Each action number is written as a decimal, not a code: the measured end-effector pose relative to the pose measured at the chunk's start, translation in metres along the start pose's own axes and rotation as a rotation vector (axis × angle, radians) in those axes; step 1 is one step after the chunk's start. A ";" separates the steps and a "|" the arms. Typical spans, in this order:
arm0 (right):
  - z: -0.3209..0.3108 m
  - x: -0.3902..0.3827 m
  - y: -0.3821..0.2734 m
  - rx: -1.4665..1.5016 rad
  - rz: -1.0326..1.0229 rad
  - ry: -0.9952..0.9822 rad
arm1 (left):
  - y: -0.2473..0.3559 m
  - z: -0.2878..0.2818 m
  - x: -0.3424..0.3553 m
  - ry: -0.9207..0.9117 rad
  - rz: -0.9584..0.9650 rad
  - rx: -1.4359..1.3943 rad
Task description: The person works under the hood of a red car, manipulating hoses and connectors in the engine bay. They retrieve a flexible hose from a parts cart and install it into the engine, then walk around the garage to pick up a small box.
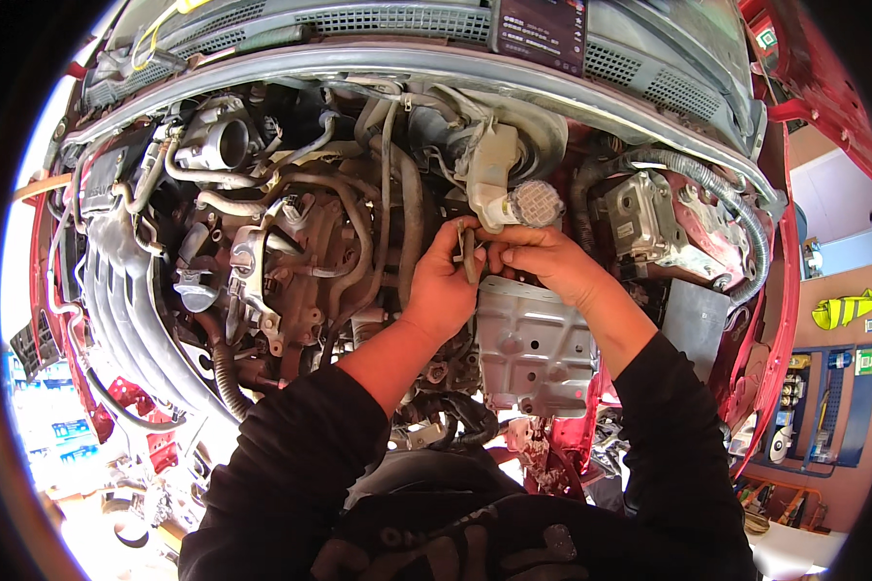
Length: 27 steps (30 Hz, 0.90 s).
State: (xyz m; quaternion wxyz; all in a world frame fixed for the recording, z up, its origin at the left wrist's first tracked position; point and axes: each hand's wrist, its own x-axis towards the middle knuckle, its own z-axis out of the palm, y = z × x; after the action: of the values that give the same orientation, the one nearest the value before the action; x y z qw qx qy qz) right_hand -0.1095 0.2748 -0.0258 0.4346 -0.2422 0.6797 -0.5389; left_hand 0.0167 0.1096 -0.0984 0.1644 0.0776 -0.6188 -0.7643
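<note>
Black sleeves (300,465) fill the foreground, forearms reaching into a red car's engine bay (262,242). The left hand (443,286) and right hand (543,259) meet, both pinching a small dark tool (469,254) upright between their fingertips. It sits just below the white reservoir (494,174) and its grey ribbed cap (536,203), above a silver metal bracket (533,344).

A tan wall (848,290) at right carries a blue shelf rack (824,407); harsh daylight washes the pale floor (87,523) at left.
</note>
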 end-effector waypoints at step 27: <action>-0.009 0.005 0.007 0.182 -0.024 -0.137 | 0.004 0.002 0.001 0.075 0.131 0.257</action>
State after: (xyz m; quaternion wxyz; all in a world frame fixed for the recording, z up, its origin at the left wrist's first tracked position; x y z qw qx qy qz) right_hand -0.1188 0.2775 -0.0339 0.4937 -0.2462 0.5937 -0.5858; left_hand 0.0158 0.1103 -0.0945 0.2256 0.0863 -0.7087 -0.6629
